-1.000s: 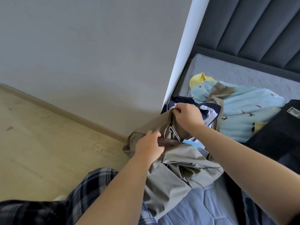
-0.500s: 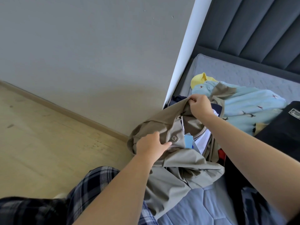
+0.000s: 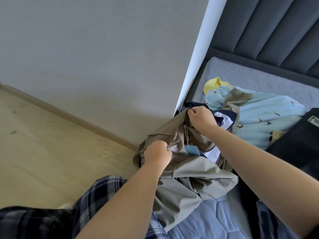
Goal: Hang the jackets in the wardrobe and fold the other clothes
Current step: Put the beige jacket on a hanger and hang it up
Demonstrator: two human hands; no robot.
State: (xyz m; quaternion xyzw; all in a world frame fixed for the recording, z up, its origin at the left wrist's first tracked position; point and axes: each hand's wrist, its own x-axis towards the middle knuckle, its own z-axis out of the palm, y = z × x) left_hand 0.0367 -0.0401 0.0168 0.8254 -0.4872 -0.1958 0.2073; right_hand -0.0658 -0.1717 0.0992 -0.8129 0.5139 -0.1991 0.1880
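Khaki jacket (image 3: pixel 188 183), thin & floppy, looks light w/ a slick weave; lies bunched at the bed's (image 3: pixel 212 219) near left edge. My left hand (image 3: pixel 158 155) has fingers curled into a fold, right hand (image 3: pixel 201 119) pinches the collar further back. I'd take it by collar/shoulders or it'll sag. Blue tag (image 3: pixel 191 150) hangs between. Beyond: pale blue garment (image 3: pixel 269 121), yellow cloth (image 3: pixel 214 83), dark headboard (image 3: pixel 276 31). Grey wall (image 3: pixel 95 57), wood floor (image 3: pixel 43 144) left.
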